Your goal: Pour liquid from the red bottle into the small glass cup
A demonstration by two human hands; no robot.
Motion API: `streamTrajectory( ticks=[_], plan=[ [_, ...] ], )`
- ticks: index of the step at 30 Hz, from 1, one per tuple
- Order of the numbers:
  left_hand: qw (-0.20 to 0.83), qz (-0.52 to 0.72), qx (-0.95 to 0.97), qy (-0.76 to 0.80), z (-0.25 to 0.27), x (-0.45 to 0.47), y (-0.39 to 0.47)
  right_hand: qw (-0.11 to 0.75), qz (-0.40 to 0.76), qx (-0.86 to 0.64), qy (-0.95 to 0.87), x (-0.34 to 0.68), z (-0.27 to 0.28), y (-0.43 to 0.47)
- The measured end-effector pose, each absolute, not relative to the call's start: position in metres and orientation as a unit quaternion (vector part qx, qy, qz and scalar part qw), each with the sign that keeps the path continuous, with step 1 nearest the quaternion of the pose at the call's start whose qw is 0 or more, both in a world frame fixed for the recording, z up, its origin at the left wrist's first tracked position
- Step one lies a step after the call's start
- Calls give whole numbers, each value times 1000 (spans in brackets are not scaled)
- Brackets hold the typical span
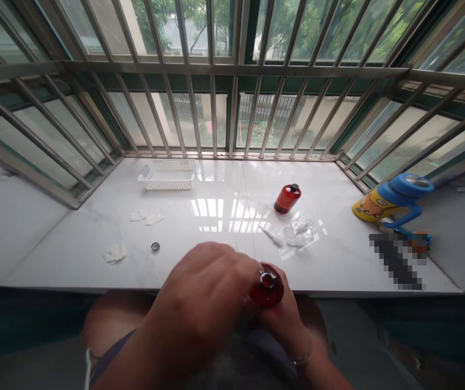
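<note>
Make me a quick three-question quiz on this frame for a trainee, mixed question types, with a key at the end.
1. True or false: in the view, the basket is to the right of the capped bottle.
2. Short answer: what does the person's right hand hold?
3. Multiple choice: what colour is the lid of the jug?
A) green
B) blue
C) white

Key:
1. False; it is to the left.
2. A red bottle.
3. B
</note>
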State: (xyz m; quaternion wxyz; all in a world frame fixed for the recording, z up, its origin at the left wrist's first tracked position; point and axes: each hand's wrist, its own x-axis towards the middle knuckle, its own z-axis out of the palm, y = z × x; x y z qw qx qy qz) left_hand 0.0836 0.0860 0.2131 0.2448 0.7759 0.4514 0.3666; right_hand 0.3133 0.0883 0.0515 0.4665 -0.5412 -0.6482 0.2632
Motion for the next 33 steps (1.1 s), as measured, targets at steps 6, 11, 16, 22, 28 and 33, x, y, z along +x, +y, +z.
streamTrajectory(
  ticks=[6,11,16,22,28,33],
  plan=[
    [217,335,744,536,143,67,148,479,306,-568,-595,320,54,93],
    [327,258,719,557,77,67,157,465,326,-599,-564,321,57,100],
    [364,270,661,598,63,76,169,460,346,-607,-548,319,56,105],
    [347,314,645,604,70,75,158,453,322,-606,-569,323,55,110],
    [344,376,669,541,88,72,137,426,251,-584,-644,332,54,117],
    [328,351,666,571,98,74,122,416,173,-551,-703,336,48,122]
  ],
)
